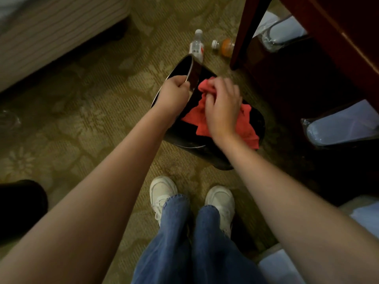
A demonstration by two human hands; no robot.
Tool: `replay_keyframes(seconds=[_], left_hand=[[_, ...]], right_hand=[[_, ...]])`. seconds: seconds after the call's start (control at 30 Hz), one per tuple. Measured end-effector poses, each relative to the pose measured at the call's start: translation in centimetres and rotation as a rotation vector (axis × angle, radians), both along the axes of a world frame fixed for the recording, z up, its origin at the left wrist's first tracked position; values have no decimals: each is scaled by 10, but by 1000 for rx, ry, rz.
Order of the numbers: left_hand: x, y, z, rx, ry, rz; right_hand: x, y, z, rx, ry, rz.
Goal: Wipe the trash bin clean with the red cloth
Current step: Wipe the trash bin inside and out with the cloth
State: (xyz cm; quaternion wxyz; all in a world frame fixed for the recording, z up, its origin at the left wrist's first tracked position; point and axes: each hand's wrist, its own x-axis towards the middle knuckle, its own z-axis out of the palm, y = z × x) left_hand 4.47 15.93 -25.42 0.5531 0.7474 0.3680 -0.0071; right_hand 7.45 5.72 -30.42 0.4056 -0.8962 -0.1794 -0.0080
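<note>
Black trash bin (184,138): on carpet (86,111), upright, opening upward. Left hand (174,93) clamped on its raised lid (193,78). Right hand (222,103) bunched on red cloth (246,128) across the rim.

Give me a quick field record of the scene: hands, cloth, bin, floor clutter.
left hand: gripping the raised lid of the trash bin
right hand: bunching the red cloth on top of the bin
bin: black, standing on patterned carpet
floor clutter: clear bottle and orange bottle beyond the bin
wipe progress: cannot tell
</note>
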Motion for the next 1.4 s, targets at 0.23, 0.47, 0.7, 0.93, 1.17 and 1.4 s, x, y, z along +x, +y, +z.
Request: replay_keyframes(seconds=[0.23, 0.47, 0.7, 0.93, 1.17, 1.4], left_hand=[[2, 2, -5, 15, 22, -14], [1, -1, -1, -1, 47, -2], [-7, 3, -3, 14, 38, 34], [1, 2, 4, 10, 59, 16], [-12, 8, 1, -18, 31, 24], [-18, 15, -1, -127, -6, 51]], right_hand=[[-70, -15, -26, -39, -71, 91], [9, 12, 5, 55, 167, -256], [-79, -20, -30, -61, -17, 49], [-23, 21, 9, 23, 93, -156], [-49, 6, -7, 7, 62, -76], [-60, -10, -21, -30, 14, 57]])
